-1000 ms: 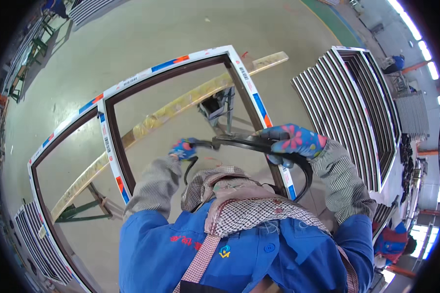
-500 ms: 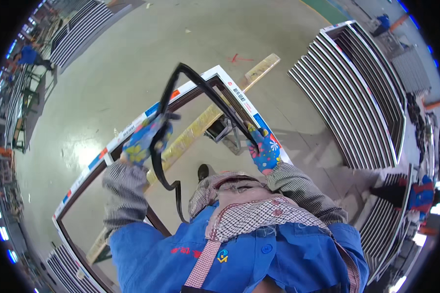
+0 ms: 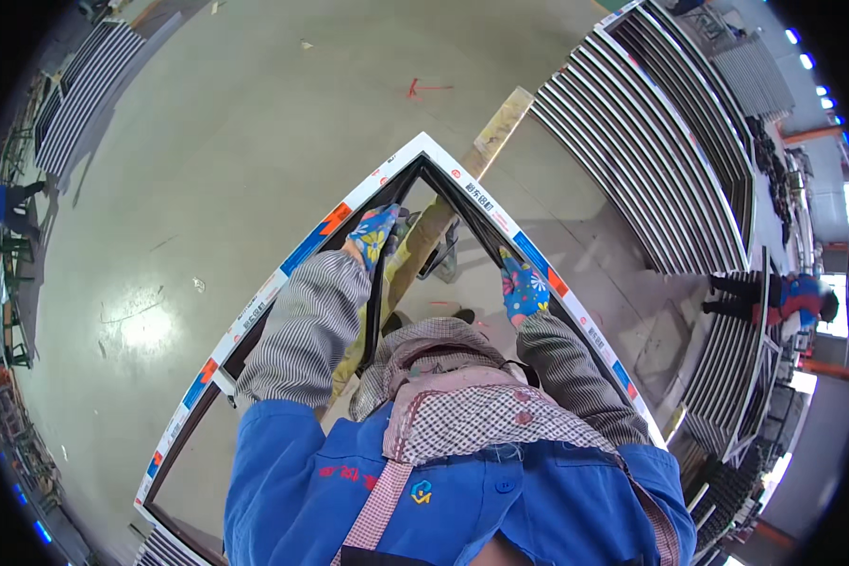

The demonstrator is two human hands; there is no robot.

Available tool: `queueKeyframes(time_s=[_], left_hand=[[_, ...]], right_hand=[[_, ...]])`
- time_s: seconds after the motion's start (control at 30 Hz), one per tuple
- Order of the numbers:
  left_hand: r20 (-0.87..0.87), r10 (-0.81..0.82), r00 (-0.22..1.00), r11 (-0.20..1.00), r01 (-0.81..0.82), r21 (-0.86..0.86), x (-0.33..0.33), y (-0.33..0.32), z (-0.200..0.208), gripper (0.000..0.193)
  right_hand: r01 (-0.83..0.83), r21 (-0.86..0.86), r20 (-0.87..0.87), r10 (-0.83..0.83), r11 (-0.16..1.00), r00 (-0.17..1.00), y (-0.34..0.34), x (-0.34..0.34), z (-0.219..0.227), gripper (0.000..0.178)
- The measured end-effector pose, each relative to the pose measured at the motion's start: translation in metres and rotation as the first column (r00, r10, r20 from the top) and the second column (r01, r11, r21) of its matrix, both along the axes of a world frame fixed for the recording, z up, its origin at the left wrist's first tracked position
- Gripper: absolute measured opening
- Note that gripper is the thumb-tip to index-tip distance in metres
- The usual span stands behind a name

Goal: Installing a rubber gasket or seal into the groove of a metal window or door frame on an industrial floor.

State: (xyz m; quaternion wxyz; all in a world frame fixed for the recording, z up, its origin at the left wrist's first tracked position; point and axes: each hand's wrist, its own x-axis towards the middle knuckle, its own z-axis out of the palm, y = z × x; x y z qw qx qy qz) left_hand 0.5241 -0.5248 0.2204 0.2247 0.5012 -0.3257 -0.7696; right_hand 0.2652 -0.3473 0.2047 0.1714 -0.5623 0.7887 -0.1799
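A large window frame, covered in white, blue and orange film, lies in front of me with a corner pointing away. A black rubber strip runs along the inner sides of that corner and hangs down below my left hand. My left hand, in a blue flowered glove, is closed on the strip at the left inner side. My right hand, gloved alike, is closed on the strip at the right inner side; its palm side is hidden.
A tape-wrapped beam passes under the frame. Stacked frames stand at the right, others at far left. A person is by the right-hand stacks, another at the left edge.
My left hand has moved right and away from me, down to the frame's inner side. The raised loop of strip has come down to the corner. My view has shifted.
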Motion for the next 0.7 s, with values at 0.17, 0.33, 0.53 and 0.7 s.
queueKeyframes(time_s=[0.17, 0.33, 0.53, 0.7], left_hand=[[0.019, 0.14, 0.99, 0.989, -0.141, 0.038, 0.003, -0.002, -0.022, 0.027], [0.016, 0.263, 0.965, 0.962, -0.263, 0.074, -0.006, 0.0, -0.039, 0.025], [-0.057, 0.3, 0.952, 0.948, -0.291, 0.129, -0.017, 0.015, -0.036, 0.023], [-0.086, 0.346, 0.934, 0.938, -0.342, 0.054, -0.019, 0.019, -0.042, 0.024]], right_hand=[[-0.043, 0.206, -0.128, 0.071, 0.978, 0.989, -0.011, 0.014, 0.025, 0.045], [-0.038, 0.055, -0.171, 0.047, 0.998, 0.984, -0.016, 0.009, -0.003, 0.041], [-0.025, 0.096, -0.171, 0.041, 0.995, 0.984, -0.006, 0.013, -0.006, 0.04], [-0.012, -0.012, -0.235, 0.009, 1.0, 0.972, -0.01, 0.012, -0.011, 0.038]])
